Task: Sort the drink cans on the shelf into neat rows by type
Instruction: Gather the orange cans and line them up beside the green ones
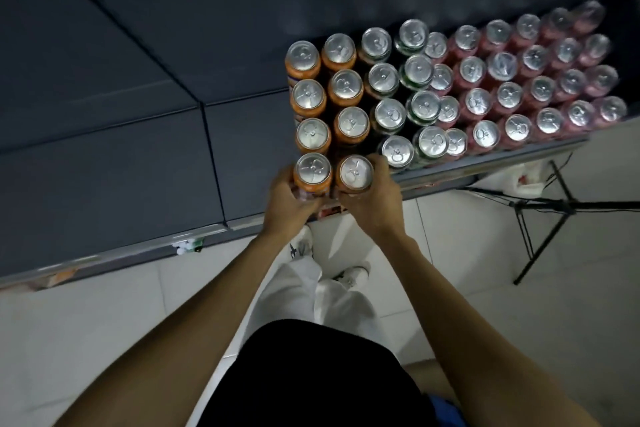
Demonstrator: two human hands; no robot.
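Note:
Seen from above, drink cans stand in rows on a dark grey shelf (138,149). Two columns of orange cans (344,88) are at the left, then two columns of dark green cans (389,114), then several rows of pink cans (509,95) to the right. My left hand (287,204) is wrapped around the front-left orange can (312,168) at the shelf's front edge. My right hand (369,198) grips the orange can beside it (355,173). Both cans stand upright and touch each other.
The left part of the shelf is bare dark surface, with a metal front rail (207,236) and a small white tag (185,246). A black tripod (540,215) stands on the white tiled floor at right, beside a white plastic bag (519,180).

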